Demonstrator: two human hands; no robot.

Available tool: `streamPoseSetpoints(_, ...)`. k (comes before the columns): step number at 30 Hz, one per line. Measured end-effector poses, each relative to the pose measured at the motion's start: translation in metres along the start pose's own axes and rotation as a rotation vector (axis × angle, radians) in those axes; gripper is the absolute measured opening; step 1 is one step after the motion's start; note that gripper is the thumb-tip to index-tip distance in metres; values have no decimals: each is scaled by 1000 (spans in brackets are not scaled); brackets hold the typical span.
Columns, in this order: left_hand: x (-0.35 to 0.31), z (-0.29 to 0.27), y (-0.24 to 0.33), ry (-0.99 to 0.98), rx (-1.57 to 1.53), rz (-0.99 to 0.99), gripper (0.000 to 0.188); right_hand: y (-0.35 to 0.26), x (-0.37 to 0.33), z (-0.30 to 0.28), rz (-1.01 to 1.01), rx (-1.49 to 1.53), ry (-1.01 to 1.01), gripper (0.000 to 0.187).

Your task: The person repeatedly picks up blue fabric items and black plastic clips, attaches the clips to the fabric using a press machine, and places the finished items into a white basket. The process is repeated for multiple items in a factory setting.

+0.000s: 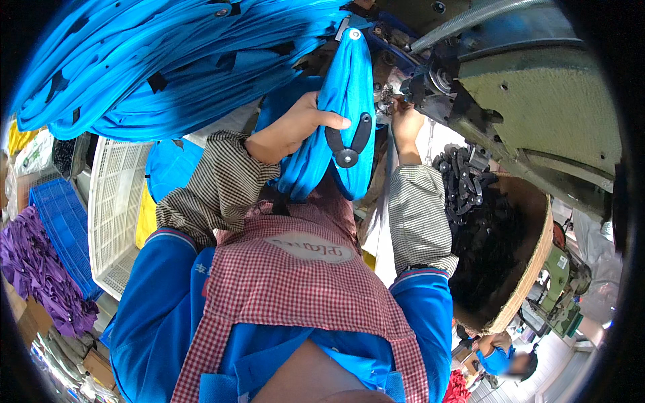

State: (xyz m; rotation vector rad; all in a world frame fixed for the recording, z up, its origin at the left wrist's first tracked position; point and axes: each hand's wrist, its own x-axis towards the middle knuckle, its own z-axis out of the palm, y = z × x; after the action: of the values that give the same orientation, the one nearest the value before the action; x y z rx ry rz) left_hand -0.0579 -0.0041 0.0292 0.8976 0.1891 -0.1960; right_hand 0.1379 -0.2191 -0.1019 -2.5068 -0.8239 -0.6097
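My left hand [289, 131] is closed on a folded bright blue fabric piece [348, 74], thumb lying across its front. The piece hangs upright in front of my apron, with a round metal snap [355, 33] at its upper tip. A short black strap [334, 144] with a round black button is attached lower down on it. To the right of the fabric, my right hand [406, 127] reaches up to the metal head [430, 84] of a green machine. Its fingers are drawn together there, the tips partly hidden; what they hold cannot be made out.
A large heap of blue fabric pieces [168, 60] lies at the upper left. The green machine body [544, 111] fills the upper right. Below it stands a cardboard box [521, 295] with black straps [460, 181]. White [121, 208] and blue [64, 232] baskets stand left.
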Motion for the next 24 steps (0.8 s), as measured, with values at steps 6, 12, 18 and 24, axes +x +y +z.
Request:
streamPoseSetpoints(6,1,5,1,24,46,-15,46,-15,4,-19,58,53,-30,10)
streamPoseSetpoints(12,-2,9,2,100,-1,-45,43,-118,35,-124,886,1424,-323,11)
streamPoseSetpoints(18,3,9,-6,71,-1,-53,34,-124,23,-134,949,1160,-340,19)
streamPoseSetpoints(24,14,7,3,124,42,12,39,-142,-25,-143,712,1482,-674,23)
